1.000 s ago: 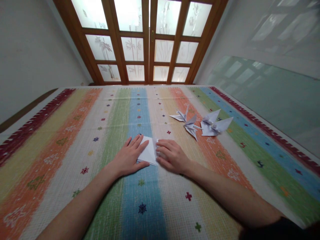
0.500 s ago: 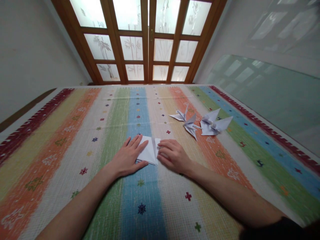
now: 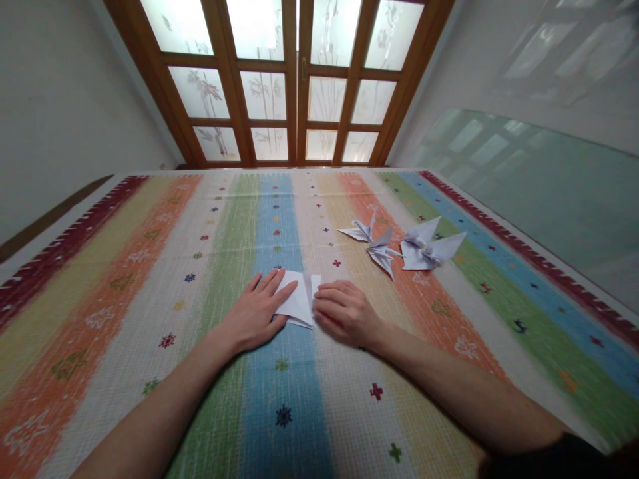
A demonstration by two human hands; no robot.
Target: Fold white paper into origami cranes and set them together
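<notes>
A small folded sheet of white paper (image 3: pixel 296 297) lies on the blue stripe of the tablecloth, between my two hands. My left hand (image 3: pixel 254 311) rests over its left side, fingers stretched across the top. The thumb is at the near edge, where the layers stand slightly apart; its tip seems tucked under the upper layer. Curled fingers of my right hand (image 3: pixel 347 311) grip the narrow flap along the paper's right edge. The fingertips there are partly hidden. A gap shows between this flap and the main part of the paper.
Folded white paper cranes stand right of centre: a small one (image 3: pixel 364 231), another (image 3: pixel 382 253) touching or close to it, and a larger one (image 3: pixel 432 246). A striped tablecloth (image 3: pixel 219 386) covers the table. Wooden doors with frosted panes (image 3: pixel 263 96) are beyond the far edge.
My left thumb has drawn back and in at the near edge, and the paper's upper layer there now bows upward. The right hand has barely moved; the cranes are still.
</notes>
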